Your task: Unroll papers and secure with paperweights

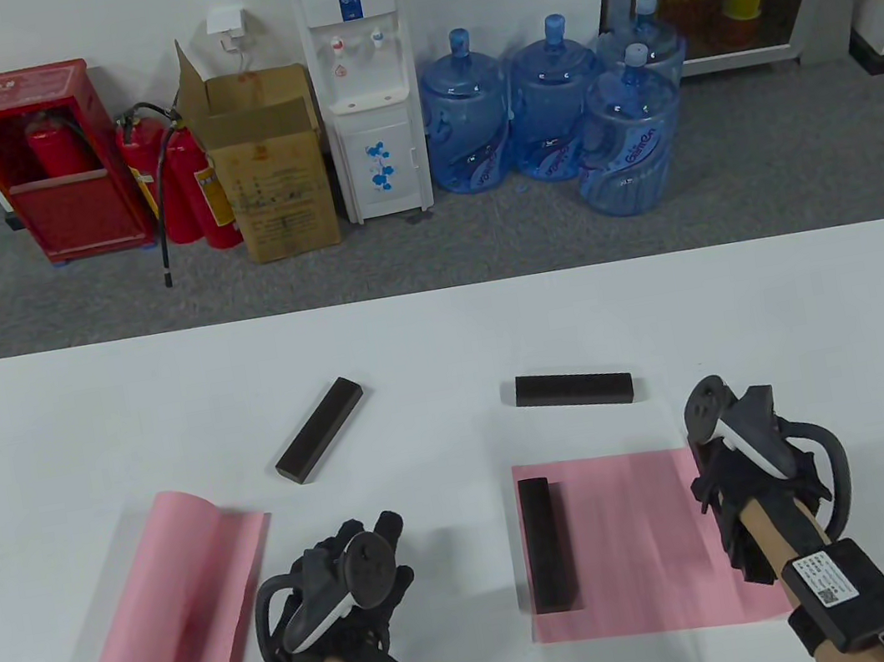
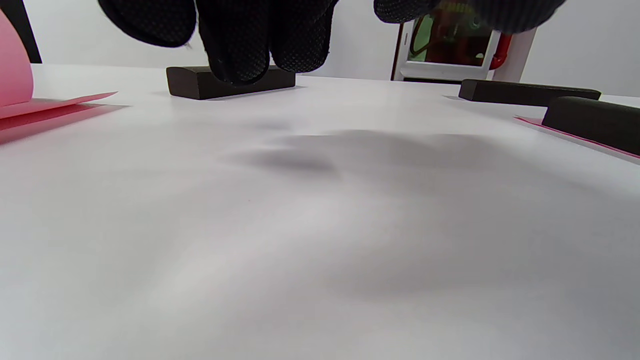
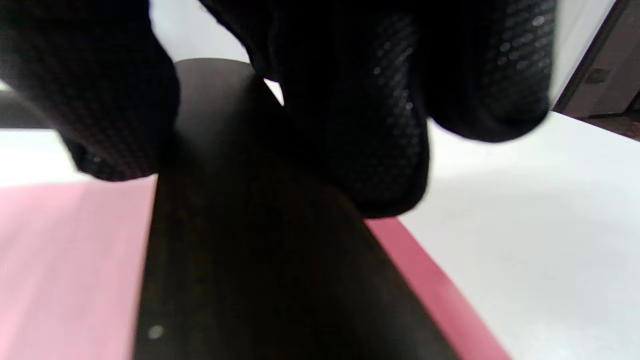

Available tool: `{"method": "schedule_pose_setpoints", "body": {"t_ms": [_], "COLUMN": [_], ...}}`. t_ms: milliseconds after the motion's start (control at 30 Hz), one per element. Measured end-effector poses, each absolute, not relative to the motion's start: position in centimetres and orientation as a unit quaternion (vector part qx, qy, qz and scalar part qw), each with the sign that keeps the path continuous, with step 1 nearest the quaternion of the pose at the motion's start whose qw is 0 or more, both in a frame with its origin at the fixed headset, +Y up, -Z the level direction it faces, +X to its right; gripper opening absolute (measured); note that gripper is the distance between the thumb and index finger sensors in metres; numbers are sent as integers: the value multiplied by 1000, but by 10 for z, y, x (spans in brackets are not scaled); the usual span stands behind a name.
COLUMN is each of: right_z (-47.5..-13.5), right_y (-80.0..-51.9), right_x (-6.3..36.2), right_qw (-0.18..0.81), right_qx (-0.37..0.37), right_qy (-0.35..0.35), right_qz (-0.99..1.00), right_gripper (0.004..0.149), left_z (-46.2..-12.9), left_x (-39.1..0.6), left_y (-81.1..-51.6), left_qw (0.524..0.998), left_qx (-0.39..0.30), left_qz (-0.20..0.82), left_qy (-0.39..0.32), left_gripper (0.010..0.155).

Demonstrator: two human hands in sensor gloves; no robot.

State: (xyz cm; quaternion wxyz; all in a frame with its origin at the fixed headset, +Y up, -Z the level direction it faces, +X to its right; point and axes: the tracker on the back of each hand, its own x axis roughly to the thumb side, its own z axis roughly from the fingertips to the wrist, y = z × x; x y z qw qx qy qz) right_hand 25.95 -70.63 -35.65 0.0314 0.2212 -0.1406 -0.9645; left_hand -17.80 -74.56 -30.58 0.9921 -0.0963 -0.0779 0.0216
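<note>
Two pink papers lie on the white table. The left paper is still curled into a roll along its left side. The right paper lies flat with a dark paperweight on its left edge. My right hand is at that paper's right edge. In the right wrist view its fingers grip a dark paperweight that lies along the paper's edge. My left hand hovers empty over bare table between the papers, its fingers hanging free.
Two spare dark paperweights lie farther back, one slanted behind the left paper and one behind the right paper. Both also show in the left wrist view. Beyond the table's far edge stand a water dispenser and bottles.
</note>
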Motion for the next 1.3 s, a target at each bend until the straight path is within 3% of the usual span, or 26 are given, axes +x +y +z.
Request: {"method": "schedule_pose_setpoints", "body": {"t_ms": [433, 733, 833, 967, 1067, 1133, 1300], "right_z": [-348, -344, -341, -333, -327, -326, -323], "right_y": [-751, -738, -720, -711, -722, -735, -754], "right_x": [298, 296, 286, 262, 247, 242, 251], "right_qw": [38, 32, -15, -61, -76, -69, -45], "right_qx": [260, 244, 215, 122, 74, 31, 45], "right_qy": [-162, -161, -124, -58, -25, -41, -39], "right_qz": [-951, -956, -969, -989, -994, -996, -997], "right_gripper": [83, 90, 88, 84, 82, 79, 76], "left_z": [-307, -306, -306, -306, -306, -307, -309], "left_x": [-178, -178, -178, -178, -178, -179, -183], "left_y": [-750, -750, -749, -750, -750, -750, -746], "left_qw": [991, 991, 991, 991, 991, 991, 992], "left_qx": [-107, -114, -116, -117, -118, -117, -106], "left_qz": [17, 12, 11, 11, 12, 15, 23], "left_qy": [-76, -72, -71, -70, -69, -69, -68], "left_gripper": [68, 68, 68, 67, 67, 67, 68]}}
